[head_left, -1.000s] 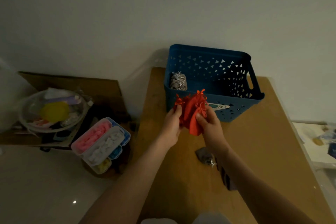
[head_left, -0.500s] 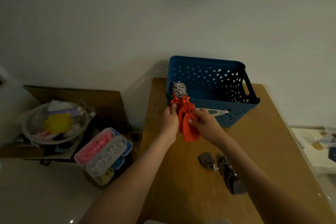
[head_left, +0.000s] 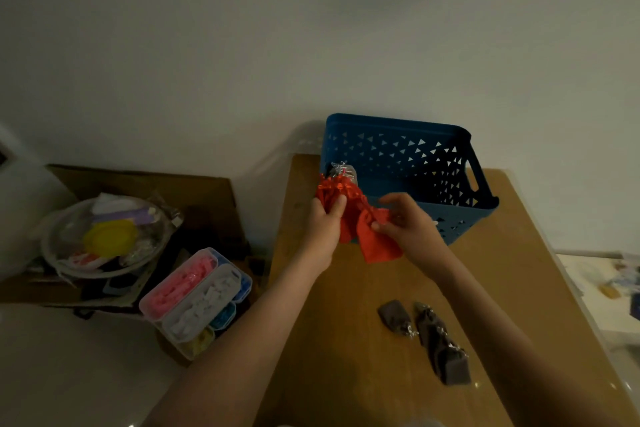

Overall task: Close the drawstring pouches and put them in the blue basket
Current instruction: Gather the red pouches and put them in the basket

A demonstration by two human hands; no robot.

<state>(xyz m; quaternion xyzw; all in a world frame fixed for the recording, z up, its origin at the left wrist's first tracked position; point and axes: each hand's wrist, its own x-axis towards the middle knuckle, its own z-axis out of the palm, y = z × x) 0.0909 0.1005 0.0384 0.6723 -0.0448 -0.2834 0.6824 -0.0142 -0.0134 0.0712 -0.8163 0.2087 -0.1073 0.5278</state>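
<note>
My left hand has its fingers curled tight round the gathered neck of the red pouches, and my right hand pinches the cloth lower down. The bundle hangs just in front of the blue basket, by its left corner, where a grey pouch sits inside. Two dark pouches lie on the table, nearer me.

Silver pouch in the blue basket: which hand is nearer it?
Left. The left hand grips red pouches just below the silver pouch; the right hand pinches them farther right.
</note>
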